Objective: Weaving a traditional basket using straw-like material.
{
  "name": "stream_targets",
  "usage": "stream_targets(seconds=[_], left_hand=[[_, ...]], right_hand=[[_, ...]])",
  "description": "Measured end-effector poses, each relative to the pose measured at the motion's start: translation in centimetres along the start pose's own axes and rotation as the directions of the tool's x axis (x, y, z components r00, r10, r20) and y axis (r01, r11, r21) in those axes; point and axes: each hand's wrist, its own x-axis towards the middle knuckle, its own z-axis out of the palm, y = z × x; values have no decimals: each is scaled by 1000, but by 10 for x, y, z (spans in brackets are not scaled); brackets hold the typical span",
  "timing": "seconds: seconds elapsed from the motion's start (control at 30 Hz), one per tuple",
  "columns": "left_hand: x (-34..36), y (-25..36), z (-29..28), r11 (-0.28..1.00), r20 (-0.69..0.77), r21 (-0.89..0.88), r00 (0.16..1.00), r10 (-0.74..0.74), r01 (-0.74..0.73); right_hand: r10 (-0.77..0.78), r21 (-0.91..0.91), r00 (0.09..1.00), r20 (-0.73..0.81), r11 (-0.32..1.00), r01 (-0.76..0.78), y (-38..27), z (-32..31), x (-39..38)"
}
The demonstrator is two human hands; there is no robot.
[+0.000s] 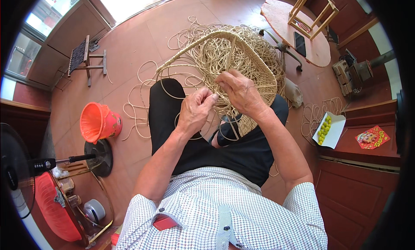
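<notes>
Where the room begins at far left, one black pedestal fan [42,165]; next, one low wooden stool [80,57] with dark woven seat, one red plastic bucket [94,123]. Left hand [197,110]: grip pinching tan straw cord [219,59], thumb against forefinger. Right hand [242,93] just beside, grip also pinching cord. One tan woven straw piece [263,73], rim arched, at the two black-trousered knees [167,94]; loose cord heaped around, strands too tangled to count. Farther right: one round pale-wood desk [319,54] bearing one black phone [300,44]; one open white box [338,129] of green fruit [324,129]; one red paper [372,137].

the cord [209,55] looks rough, the bucket [113,123] glossy plastic.
</notes>
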Motion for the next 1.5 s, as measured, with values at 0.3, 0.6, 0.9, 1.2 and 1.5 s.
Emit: stream_targets(seconds=[0.3, 0.6, 0.9, 1.2, 1.5], left_hand=[[-2, 3, -1, 999, 69, 48, 998, 15, -18], [-26, 15, -34, 960, 14, -279, 1000, 17, -12], [-109, -54, -182, 862, -251, 476, 967, -53, 171], [-365, -205, -451, -157, -816, 522, 436, -380, 839], [-123, -81, -231, 833, -415, 533, 903, 108, 145]], right_hand=[[-44, -28, 991, -128, 999, 41, 7, 12, -9], [-77, -32, 980, -184, 997, 72, 1, 22, -7], [45, -27, 942, -333, 998, -58, 2, 30, -3], [-5, 29, 931, -365, 999, 17, 7, 34, -7], [55, 5, 943, -328, 998, -57, 1, 36, -3]])
